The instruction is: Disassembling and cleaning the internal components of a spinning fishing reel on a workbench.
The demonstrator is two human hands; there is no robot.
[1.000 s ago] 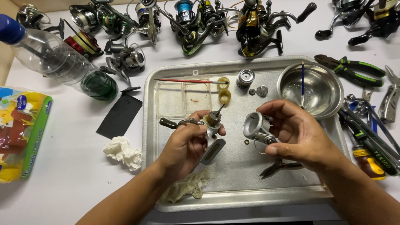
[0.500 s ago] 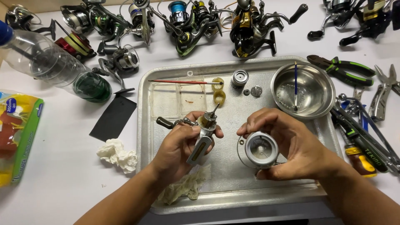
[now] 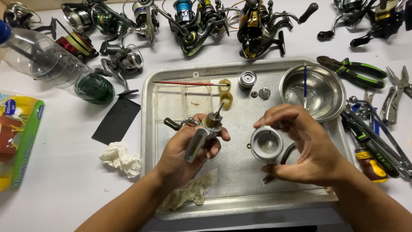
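My left hand (image 3: 189, 148) grips a grey fishing reel body (image 3: 201, 135) with its shaft pointing up and its dark crank handle (image 3: 172, 124) sticking out to the left. My right hand (image 3: 307, 148) holds a round silver reel rotor (image 3: 266, 145), its open face turned toward me. Both hands hover over a metal tray (image 3: 171, 81). A thin dark tool (image 3: 279, 165) lies on the tray under my right hand.
On the tray lie a red-handled brush (image 3: 184, 83), two yellowish rings (image 3: 225, 92), a small silver spool (image 3: 247, 79), a steel bowl (image 3: 312, 92) and a dirty rag (image 3: 191, 193). Several reels (image 3: 189, 19) line the back. Pliers and screwdrivers (image 3: 373, 124) lie right; a plastic bottle (image 3: 51, 64) and crumpled tissue (image 3: 121, 158) left.
My right hand has turned the rotor so its open face points up at me, and lowered it slightly. My left hand keeps the reel body almost still.
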